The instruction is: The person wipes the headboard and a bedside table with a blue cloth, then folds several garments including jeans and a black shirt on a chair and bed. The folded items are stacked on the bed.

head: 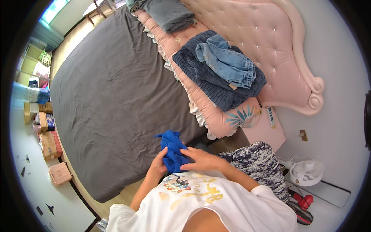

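A bundle of bright blue cloth (174, 149) is held between both hands, close to the front of my white T-shirt (197, 194). It is gathered and twisted, and a short loose end sticks out at its upper left. My left hand (159, 160) grips the left side of it, the thumb on top. From the right, my right hand (198, 159) has its thumb and fingers on the cloth, partly spread. Some fingertips are hidden behind the fabric. Beyond the hands lies the dark grey bed sheet (116, 101).
Folded jeans (229, 63) lie on a navy ribbed blanket (220, 94), atop a long pink cushion (214, 119) by the tufted headboard (261, 37). A grey folded blanket (171, 16) is farther along. A patterned fabric piece (255, 165) and white fan (306, 173) stand right. Boxes (49, 145) line the left wall.
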